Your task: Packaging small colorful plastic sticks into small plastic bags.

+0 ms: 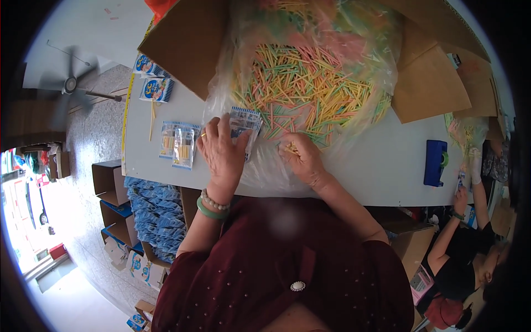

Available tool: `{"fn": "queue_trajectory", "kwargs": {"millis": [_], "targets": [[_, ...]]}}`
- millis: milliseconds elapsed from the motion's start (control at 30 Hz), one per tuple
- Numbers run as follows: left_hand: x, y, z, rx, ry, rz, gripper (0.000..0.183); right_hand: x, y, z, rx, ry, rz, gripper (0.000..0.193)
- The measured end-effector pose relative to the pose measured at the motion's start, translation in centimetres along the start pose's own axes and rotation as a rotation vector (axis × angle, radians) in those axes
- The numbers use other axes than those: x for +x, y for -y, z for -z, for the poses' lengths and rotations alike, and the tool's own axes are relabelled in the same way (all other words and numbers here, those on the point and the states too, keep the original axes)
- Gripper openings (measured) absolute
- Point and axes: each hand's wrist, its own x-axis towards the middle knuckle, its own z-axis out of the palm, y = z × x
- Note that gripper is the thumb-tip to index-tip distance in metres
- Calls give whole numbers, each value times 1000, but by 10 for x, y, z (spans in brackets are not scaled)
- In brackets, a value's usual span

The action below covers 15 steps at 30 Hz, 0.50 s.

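My left hand (221,149) rests at the near left edge of a big clear plastic bag (276,171), fingers spread. Its thumb lies over a small stack of clear packets with blue ends (246,120). Beside the bag's mouth my right hand (304,160) is curled closed round a few thin pastel sticks (291,148), whose pale ends show at the fingers. A great heap of such sticks in pink, yellow and green (315,83) fills the bag. Left of my left hand lie two filled packets (182,146), pale sticks showing through the film.
Cardboard flaps (185,47) flank the bag. Blue-and-white boxes (156,89) stand at the table's left edge, and a blue tape dispenser (436,163) sits at right. Below the table is a carton of blue packets (157,218). A co-worker (464,249) works at far right.
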Motion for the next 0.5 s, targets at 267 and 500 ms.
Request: {"fn": "queue_trajectory", "kwargs": {"millis": [267,500], "targets": [[-22,-30,-12,-431,224,-462,12,0,-2,-2,-44,37,90,19],[-16,-37,-10,-540,175,-279,11,-1,-3,-5,-68,32,169,19]]}}
